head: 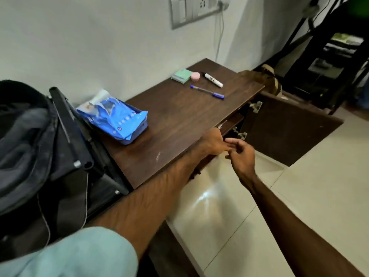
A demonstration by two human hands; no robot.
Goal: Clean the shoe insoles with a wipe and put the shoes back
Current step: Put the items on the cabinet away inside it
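left hand reaching into cabinet, grip hidden, can't tell; right hand hovering, grip released; risk: blind grab fumbling the shoe

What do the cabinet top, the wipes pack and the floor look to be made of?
Cabinet top: wood or wood-look laminate, dark brown, matte; grain streaks show, which of the two is unclear.
Wipes pack: soft plastic film, glossy blue; it crinkles and glints.
Floor: glazed tile, probably ceramic; pale, mirror-like glare, thin grout lines.
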